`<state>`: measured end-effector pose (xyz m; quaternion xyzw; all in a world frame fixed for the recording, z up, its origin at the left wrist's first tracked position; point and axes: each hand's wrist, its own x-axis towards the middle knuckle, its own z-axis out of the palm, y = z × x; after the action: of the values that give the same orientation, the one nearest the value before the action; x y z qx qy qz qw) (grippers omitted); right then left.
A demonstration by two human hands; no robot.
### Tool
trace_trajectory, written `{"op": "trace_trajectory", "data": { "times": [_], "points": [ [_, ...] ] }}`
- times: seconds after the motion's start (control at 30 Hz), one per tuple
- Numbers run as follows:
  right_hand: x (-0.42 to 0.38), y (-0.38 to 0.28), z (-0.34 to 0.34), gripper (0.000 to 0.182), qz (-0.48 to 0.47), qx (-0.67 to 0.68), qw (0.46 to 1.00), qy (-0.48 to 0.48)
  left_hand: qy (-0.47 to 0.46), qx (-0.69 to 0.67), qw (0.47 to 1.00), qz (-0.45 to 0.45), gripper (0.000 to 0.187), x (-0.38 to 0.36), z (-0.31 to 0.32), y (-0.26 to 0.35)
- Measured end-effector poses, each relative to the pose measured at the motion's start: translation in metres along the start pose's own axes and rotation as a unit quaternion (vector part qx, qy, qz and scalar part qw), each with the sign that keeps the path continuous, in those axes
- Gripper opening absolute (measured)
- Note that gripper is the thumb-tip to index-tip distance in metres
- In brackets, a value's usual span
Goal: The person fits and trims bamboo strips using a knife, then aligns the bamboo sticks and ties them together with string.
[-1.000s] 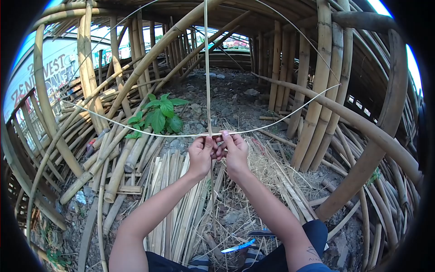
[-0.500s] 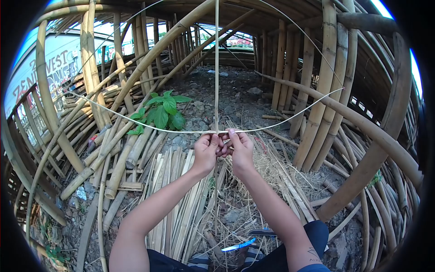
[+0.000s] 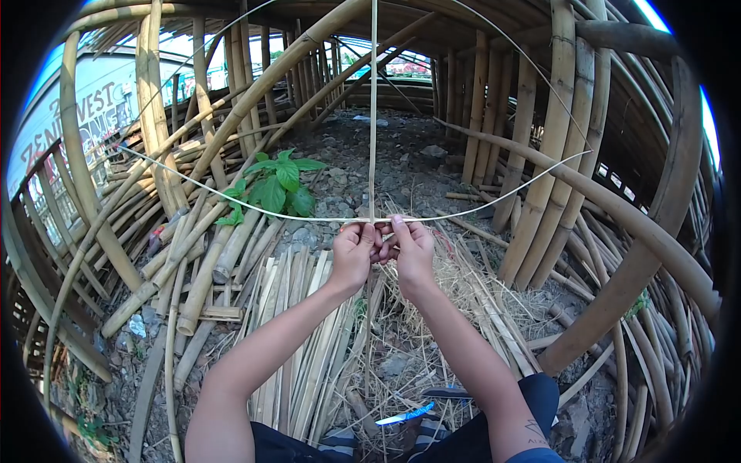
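Observation:
Both hands hold a bamboo kite frame at the spot where its thin upright spine (image 3: 373, 116) crosses a bowed bamboo strip (image 3: 494, 202). My left hand (image 3: 353, 258) is closed, with thumb and fingers pinching just left of the crossing. Just right of it, my right hand (image 3: 413, 255) pinches the strip, its thumb on top. The fingertips of both hands meet under the joint, and what they grip there is partly hidden. From the strip's right end a thin line (image 3: 552, 85) curves up toward the top of the view. Below the hands the spine continues down toward the ground.
Split bamboo strips (image 3: 297, 339) lie on the ground at left, beside straw-like shavings (image 3: 455, 301). Near the feet lie a slim blue-and-white object (image 3: 405, 414) and a dark one (image 3: 446, 393). A leafy plant (image 3: 282, 187) grows ahead. Bamboo posts (image 3: 552, 154) and a slanting pole (image 3: 617, 204) stand at right.
The kite frame has shifted slightly right, and its crossing sits a little higher in view. Both hands keep their pinch at the joint.

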<state>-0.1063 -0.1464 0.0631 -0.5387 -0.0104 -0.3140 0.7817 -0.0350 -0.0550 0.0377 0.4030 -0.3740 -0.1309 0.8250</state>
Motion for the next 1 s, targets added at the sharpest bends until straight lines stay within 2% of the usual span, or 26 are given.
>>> {"op": "trace_trajectory", "data": {
  "times": [0.2,0.27,0.57,0.7,0.77,1.0],
  "points": [
    [0.001,0.003,0.0,0.024,-0.002,-0.004,1.0,-0.001,-0.009,0.004,1.0,0.012,0.033,0.001,-0.001,-0.003],
    [0.001,0.004,0.0,0.025,-0.005,-0.005,1.0,-0.001,0.027,0.016,0.999,0.012,0.036,0.0,0.006,0.002],
    [0.001,0.004,0.003,0.022,0.002,0.006,1.0,0.009,0.051,0.025,0.998,0.017,0.035,-0.003,0.01,0.007],
    [0.002,0.005,0.002,0.025,-0.006,0.007,1.0,0.006,0.038,0.022,0.999,0.018,0.035,-0.001,0.005,0.003],
    [0.002,0.003,0.003,0.025,-0.007,0.012,1.0,0.01,0.001,0.021,1.0,0.014,0.034,0.0,-0.002,0.0],
    [0.003,0.004,0.001,0.021,0.003,-0.007,1.0,0.002,-0.001,-0.022,1.0,0.007,0.039,0.0,0.003,0.003]
  ]
}}
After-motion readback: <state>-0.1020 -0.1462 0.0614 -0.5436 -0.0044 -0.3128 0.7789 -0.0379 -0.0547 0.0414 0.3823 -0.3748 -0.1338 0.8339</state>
